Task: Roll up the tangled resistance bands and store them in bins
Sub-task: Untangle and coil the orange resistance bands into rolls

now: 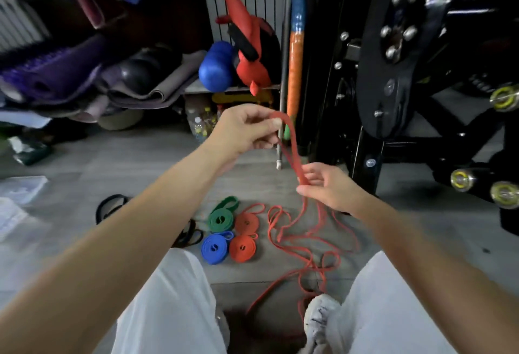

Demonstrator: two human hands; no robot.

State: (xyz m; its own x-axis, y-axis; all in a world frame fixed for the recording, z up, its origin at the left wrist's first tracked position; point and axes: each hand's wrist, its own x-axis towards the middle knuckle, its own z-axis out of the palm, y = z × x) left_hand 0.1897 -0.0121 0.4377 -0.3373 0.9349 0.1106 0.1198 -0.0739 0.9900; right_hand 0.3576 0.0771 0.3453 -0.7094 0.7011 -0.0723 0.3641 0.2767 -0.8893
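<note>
Entry: red band held aloft

The loop is pinched by the left hand and gripped lower by the right hand; the tangled remainder lies on the near floor (four rolled bands just left).

I took the four rolled bands on the floor as my mark. Right of them lay the tangled band, its top loop held above them by the left hand and right hand. Loose bands lay left of them, and a shelf stood behind.
</note>
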